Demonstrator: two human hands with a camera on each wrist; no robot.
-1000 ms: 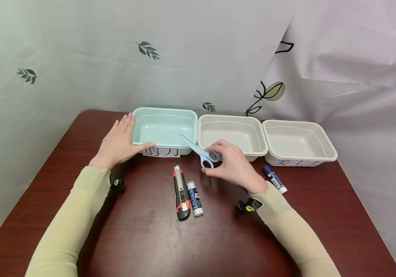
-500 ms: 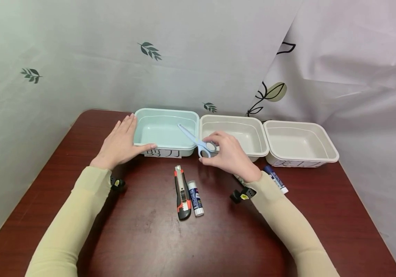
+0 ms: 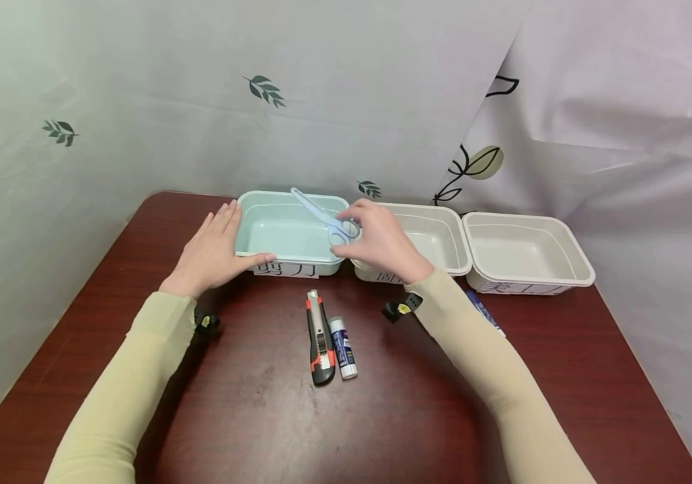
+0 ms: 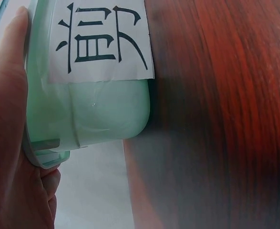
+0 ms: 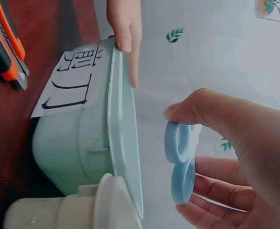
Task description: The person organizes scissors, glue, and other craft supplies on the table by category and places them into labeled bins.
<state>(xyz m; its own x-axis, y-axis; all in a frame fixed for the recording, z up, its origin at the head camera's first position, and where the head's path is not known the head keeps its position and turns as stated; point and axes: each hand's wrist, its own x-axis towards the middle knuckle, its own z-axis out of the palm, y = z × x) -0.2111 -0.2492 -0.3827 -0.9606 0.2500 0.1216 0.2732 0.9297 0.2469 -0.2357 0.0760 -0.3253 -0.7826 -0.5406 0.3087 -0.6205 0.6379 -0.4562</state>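
Light blue scissors [image 3: 320,214] are pinched at their handle loops [image 5: 180,143] between the thumb and fingers of my right hand [image 3: 380,238]. They hang above the right part of a light green-blue bin [image 3: 261,255], blades pointing to the far left. My left hand [image 3: 209,255] rests on that bin's left end, with straight fingers along the side and the thumb on the front rim. A white paper label [image 4: 101,40] with black characters is stuck on the bin's front. In the right wrist view the scissors' blades are mostly hidden.
Two beige bins, a middle one [image 3: 442,269] and a right one [image 3: 527,279], stand in line beside it. In front lie a red and black utility knife [image 3: 320,339] and a glue stick [image 3: 343,348]. Another blue stick [image 3: 483,312] is partly hidden by my right sleeve.
My right hand has carried the scissors left, away and over the green-blue bin, from near the front of the middle bin. My left hand has stayed on the bin.
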